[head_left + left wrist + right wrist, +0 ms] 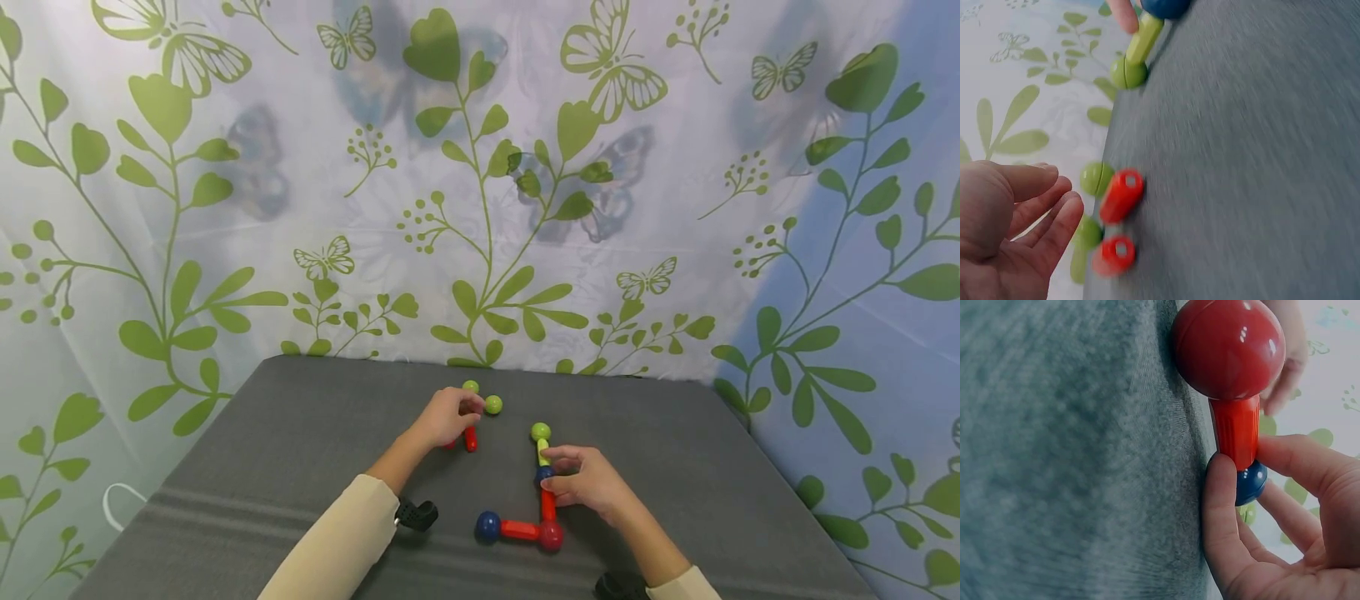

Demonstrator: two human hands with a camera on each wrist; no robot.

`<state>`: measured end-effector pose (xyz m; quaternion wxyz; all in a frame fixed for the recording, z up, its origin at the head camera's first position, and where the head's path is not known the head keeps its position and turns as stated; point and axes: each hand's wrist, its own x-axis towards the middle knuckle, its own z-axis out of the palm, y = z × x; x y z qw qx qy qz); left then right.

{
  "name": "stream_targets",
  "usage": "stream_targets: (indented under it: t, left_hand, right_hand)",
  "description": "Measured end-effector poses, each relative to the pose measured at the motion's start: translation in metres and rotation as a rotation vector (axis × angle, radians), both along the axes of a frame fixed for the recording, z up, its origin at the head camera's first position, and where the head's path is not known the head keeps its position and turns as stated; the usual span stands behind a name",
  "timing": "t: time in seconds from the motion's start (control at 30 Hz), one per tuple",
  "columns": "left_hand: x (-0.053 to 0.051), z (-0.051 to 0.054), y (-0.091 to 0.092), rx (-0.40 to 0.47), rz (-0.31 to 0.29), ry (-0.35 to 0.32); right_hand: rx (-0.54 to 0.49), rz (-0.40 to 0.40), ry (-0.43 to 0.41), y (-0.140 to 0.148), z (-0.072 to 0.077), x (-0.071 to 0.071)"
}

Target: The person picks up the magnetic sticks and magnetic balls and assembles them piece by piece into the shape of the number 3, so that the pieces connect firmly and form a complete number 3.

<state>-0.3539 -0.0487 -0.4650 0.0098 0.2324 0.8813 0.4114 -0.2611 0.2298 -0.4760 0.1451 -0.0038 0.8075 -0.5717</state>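
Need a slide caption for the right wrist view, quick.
Right grip on a red rod where it meets a blue ball, red ball at the other end.

Left wrist: red rods (1122,197) blurred, blue ball (1166,6) cropped.

From the red ball (551,536), a red rod (520,530) and the outer blue ball (488,527) bar a low sweep leftward, while the upright red rod (548,505), middle blue ball (544,474), yellow-green rod (543,453) and green end ball (541,432) form a barrier running away from the person. The right hand (591,482) grips that row, its forearm blocking the near right of the red ball; farther right, the gray tabletop (720,467) leaves wide passage. Ahead-left of the red ball, a lane runs to the left hand (447,416), beside two red pieces (471,440) and two green balls (492,405). Well beyond the red ball, the curtain (495,250) stops reach.
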Motion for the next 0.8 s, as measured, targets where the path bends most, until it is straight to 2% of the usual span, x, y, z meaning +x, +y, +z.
stream_targets:
  t: [0.17,0.3,0.43,0.57,0.8]
  left_hand:
    - [0.002,-0.008,-0.022,-0.035,0.015,0.054]
    - [-0.002,-0.011,-0.033,-0.094,-0.025,0.130]
    - [-0.009,-0.011,-0.040,-0.178,-0.077,0.163]
    - [-0.015,-0.013,-0.047,-0.247,-0.116,0.135]
    - [-0.016,-0.015,-0.051,-0.271,-0.162,0.075]
  right_hand:
    - [0.003,0.004,0.000,0.000,0.000,-0.001]
    - [0.002,0.007,0.000,0.001,0.000,-0.001]
    - [-0.007,0.005,0.003,0.001,-0.001,-0.001]
    - [-0.020,0.004,0.007,0.001,-0.001,-0.001]
    - [0.000,-0.009,0.001,0.000,-0.001,-0.001]
